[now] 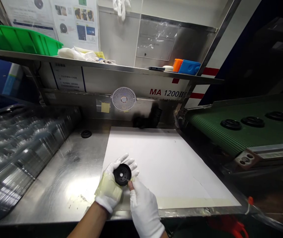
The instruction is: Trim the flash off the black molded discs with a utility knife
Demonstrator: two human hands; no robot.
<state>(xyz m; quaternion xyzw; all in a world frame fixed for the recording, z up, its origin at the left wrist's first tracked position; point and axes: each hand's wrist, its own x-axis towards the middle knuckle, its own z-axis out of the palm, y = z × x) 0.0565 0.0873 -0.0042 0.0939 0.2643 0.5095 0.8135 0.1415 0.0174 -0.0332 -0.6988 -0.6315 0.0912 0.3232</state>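
In the head view, my left hand, in a white glove with yellowish film over the palm side, cradles a black round ribbed part with a central hole and small side holes. My right hand, also white-gloved, has a bare fingertip showing and presses on the part's lower edge. Both hands are above the near edge of a white paper sheet. A second black round part lies on the steel bench at the back, well beyond my hands.
To the right, a green ribbed conveyor belt carries several similar black parts. A stack of clear moulded trays stands at the left. Above the bench runs a steel shelf with a green crate and a white fan below it.
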